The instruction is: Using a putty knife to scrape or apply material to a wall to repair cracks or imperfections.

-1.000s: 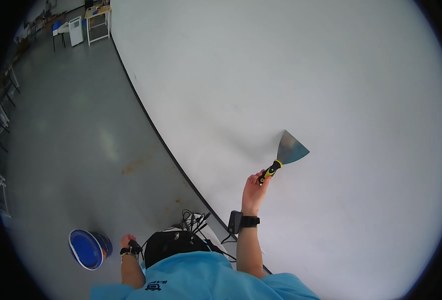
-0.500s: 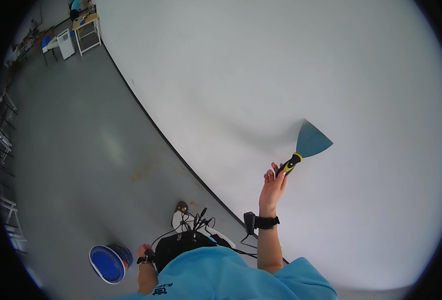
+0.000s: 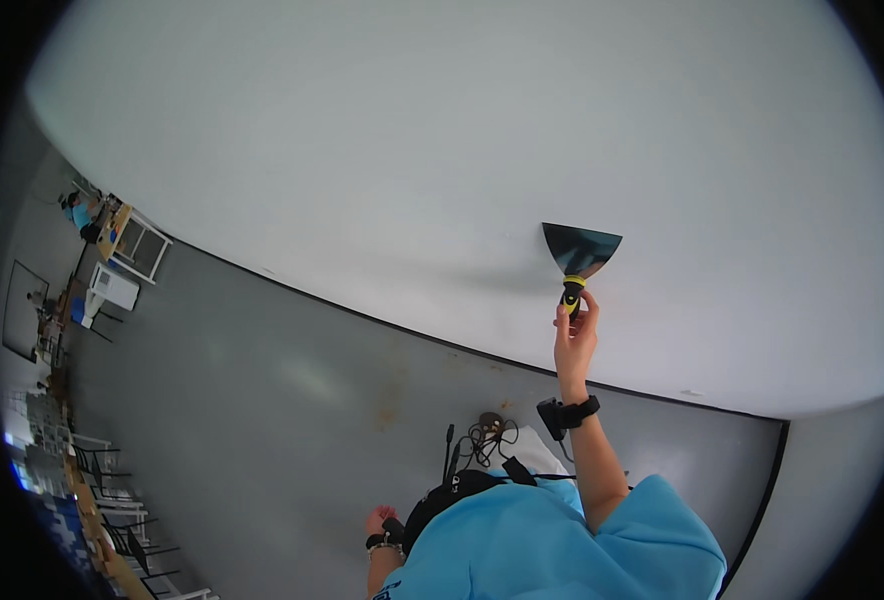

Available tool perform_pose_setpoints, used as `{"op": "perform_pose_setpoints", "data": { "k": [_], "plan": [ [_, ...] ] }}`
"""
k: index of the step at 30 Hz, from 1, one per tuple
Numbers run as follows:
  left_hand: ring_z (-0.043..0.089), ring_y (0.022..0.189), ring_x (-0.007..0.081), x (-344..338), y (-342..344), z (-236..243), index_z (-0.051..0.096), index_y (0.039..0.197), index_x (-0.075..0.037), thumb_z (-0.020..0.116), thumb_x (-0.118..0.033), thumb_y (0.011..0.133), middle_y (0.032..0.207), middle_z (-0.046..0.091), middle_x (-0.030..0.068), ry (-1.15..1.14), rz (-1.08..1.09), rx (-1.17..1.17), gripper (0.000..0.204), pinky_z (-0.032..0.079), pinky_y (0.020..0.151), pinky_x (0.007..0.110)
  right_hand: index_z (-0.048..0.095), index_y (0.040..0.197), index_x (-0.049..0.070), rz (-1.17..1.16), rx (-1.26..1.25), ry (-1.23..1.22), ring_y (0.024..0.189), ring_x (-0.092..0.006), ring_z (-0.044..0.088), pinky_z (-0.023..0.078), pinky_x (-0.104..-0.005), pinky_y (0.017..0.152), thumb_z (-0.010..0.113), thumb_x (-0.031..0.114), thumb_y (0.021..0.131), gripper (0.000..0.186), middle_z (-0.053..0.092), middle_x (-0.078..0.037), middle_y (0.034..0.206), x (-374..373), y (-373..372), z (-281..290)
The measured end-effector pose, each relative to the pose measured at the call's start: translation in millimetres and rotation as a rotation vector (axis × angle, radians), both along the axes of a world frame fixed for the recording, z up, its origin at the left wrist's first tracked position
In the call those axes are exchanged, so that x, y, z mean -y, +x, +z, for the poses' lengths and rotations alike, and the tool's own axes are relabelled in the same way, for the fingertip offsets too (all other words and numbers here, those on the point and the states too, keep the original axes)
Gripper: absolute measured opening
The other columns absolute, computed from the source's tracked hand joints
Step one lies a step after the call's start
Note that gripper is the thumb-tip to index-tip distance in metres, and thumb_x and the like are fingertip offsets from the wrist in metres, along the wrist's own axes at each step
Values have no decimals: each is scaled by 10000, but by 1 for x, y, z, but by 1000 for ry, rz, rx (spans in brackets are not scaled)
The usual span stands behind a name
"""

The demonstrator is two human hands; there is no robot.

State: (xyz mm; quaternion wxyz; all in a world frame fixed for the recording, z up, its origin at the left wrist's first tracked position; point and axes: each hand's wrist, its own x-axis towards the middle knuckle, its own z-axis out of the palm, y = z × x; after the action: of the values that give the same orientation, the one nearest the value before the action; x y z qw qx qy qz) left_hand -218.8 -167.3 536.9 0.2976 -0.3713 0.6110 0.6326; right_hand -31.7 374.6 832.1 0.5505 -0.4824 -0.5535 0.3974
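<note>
My right hand (image 3: 576, 338) is closed round the black and yellow handle of a putty knife (image 3: 582, 247). Its wide metal blade points up, with the far edge at or close to the white wall (image 3: 362, 130); whether it touches, I cannot tell. A faint shadow spreads on the wall left of the blade. Low beside my body hangs my left hand (image 3: 382, 520), small in the view, its fingers too indistinct to read. No object shows in it. Both wrists carry black straps with small devices.
Dark skirting (image 3: 362, 309) parts the wall from the grey floor (image 3: 252, 450), which has brownish stains. Black cables (image 3: 482, 440) hang at my waist. Far left stand a wooden-topped table (image 3: 117, 230), a white appliance (image 3: 115, 287), a person (image 3: 80, 212) and several chairs. A wall corner lies right.
My view has turned, and the blue bucket has left it. The putty knife has swung from leaning right to nearly upright, and my fingers now wrap its handle more fully.
</note>
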Motion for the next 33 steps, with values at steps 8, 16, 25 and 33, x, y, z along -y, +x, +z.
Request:
{"op": "perform_pose_setpoints", "data": {
  "k": [8, 16, 25, 33],
  "plan": [
    [596, 923, 285, -35, -51, 56, 467, 1257, -3, 425, -188, 942, 1100, 573, 142, 9, -157, -13, 368, 508, 800, 443, 409, 1147, 12, -14, 224, 34, 592, -287, 557, 453, -356, 555, 504, 216, 962, 291, 592, -162, 803, 18, -1, 24],
    [565, 1083, 230, -45, -109, 63, 521, 1245, 24, 425, -254, 966, 1141, 623, 94, -81, -427, 14, 405, 461, 895, 370, 378, 1066, 27, -150, 363, 58, 646, -386, 575, 435, -430, 558, 440, 289, 991, 280, 568, -183, 718, 13, -4, 16],
    [608, 897, 277, -58, -182, 74, 474, 1247, 10, 447, -184, 946, 1063, 591, 136, -10, -274, -50, 359, 513, 773, 423, 376, 1025, 17, -207, 176, -77, 659, -428, 565, 430, -461, 566, 471, 334, 975, 335, 574, -215, 726, 0, 1, -22],
    [614, 893, 309, -69, -207, 49, 490, 1216, 37, 482, -162, 925, 1060, 595, 149, 18, -342, -28, 352, 533, 735, 434, 366, 974, 27, -265, 217, -39, 627, -425, 554, 417, -455, 546, 510, 311, 960, 319, 563, -208, 677, 0, 0, -23]
  ]
}}
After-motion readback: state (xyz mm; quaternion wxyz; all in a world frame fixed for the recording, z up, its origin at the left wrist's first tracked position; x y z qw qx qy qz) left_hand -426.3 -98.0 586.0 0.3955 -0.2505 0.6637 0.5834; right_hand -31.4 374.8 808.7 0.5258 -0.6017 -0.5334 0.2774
